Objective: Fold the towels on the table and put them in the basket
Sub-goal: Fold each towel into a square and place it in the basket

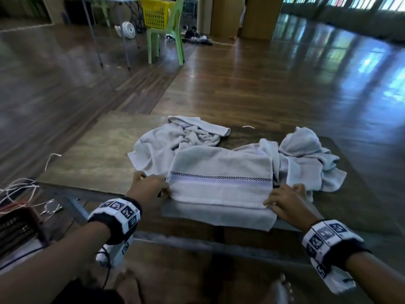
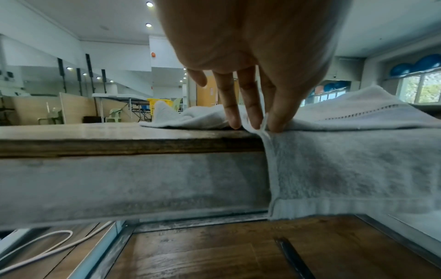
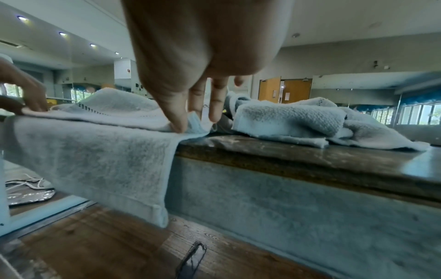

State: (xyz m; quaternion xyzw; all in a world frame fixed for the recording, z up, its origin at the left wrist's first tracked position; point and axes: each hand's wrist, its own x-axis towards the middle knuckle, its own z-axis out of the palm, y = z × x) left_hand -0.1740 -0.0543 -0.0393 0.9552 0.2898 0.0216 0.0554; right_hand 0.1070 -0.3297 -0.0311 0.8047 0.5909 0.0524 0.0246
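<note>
No text, label, brand, number or sign can be read anywhere.

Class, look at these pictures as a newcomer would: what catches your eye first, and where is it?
The striped towel lies folded at the table's near edge, one layer hanging over it, with the left hand and right hand pinching its near corners. Behind it lie crumpled towels; far off, a yellow basket sits on a green chair.

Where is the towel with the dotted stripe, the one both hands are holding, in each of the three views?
Head: the striped towel lies low in the centre, its near part over the table edge, between the left hand and right hand.
Left wrist: right side, hanging over the edge.
Right wrist: left side, hanging likewise.
Shared landmark: the towel's dotted stripe, in all three views.
</note>
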